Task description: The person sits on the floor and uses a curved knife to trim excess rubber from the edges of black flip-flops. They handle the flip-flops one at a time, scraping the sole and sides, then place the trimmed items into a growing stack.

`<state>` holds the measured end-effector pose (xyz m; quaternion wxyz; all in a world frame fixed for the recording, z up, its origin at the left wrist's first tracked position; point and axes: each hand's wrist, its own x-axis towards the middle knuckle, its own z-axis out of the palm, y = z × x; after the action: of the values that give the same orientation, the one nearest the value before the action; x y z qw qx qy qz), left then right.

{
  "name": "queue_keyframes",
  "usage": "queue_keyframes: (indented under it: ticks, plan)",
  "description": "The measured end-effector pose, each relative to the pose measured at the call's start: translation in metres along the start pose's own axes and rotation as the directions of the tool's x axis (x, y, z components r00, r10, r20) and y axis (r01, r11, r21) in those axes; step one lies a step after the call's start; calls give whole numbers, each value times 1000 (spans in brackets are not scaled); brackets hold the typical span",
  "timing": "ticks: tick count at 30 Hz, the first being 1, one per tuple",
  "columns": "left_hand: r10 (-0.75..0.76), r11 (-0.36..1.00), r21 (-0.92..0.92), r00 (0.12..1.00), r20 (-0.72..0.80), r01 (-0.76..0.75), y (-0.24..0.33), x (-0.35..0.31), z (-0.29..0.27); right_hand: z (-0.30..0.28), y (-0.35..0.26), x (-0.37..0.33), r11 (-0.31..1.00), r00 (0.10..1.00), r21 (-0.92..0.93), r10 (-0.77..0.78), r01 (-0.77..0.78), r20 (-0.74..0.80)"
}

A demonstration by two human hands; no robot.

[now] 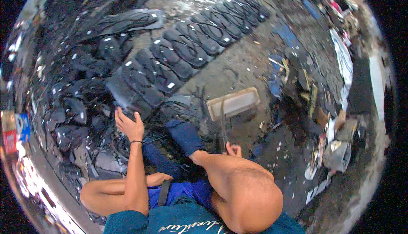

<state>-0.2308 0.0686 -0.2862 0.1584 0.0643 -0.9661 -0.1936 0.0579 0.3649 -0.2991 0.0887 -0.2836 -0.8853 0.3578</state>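
Observation:
My left hand (129, 125) reaches forward with its fingers spread, at the near end of a flat black rubber-looking sheet (121, 83). It holds nothing; whether the fingertips touch the sheet I cannot tell. Low beside my raised right knee, my right hand (233, 150) is closed around the lower end of a long thin greyish strip (223, 125). That strip's kind is unclear; it rises across a shallow wood-framed tray (254, 94) with a pale inside. Beyond the left hand, several black sandal-like soles with looped straps (178, 55) lie in a slanting row.
Black scraps and cut pieces (76, 102) heap up on the left. A dark blue cloth-like piece (185, 136) lies between my legs. Blue scraps (287, 34) and mixed debris (306, 81) cover the ground to the right, with a white sheet (342, 59) farther out.

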Motion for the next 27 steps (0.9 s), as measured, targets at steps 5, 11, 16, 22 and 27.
queue_keyframes:
  ticks: [5,11,16,22,27]
  plan:
    - [-396,803,-277,820,414,528,-39,-16,-10,-24,-10,107,966,952,-141,-240,215,-191]
    - [-348,344,-601,692,632,722,-8,-9,-7,6,65,70,942,942,-195,-304,275,-144]
    - [-147,641,-649,895,421,410,49,32,-52,-5,18,-7,949,992,309,33,-69,122]
    - [58,252,-907,930,362,337,195,64,-159,-127,-111,26,560,979,812,189,-167,71]
    - [37,-51,-917,918,395,396,191,16,-226,-190,-145,15,398,934,889,348,-224,80]
